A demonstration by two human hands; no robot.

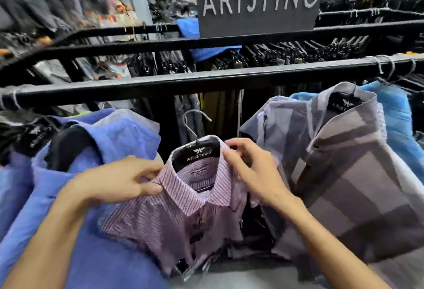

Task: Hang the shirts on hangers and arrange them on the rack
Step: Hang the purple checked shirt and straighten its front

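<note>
Pink-striped shirt [183, 199] on black hanger [197, 151], collar pinched by left hand [119, 180] & right hand [250, 169] grip.

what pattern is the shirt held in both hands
The collared shirt on the black hanger has fine pink-purple stripes, seen in the head view.

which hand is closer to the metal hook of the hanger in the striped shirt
Right. The right hand pinches the collar just right of and below the hook. The left hand grips the collar's left side, lower and farther from it.

rail [206, 82] bare centrally, shirts [344, 151] crowding sides
</note>
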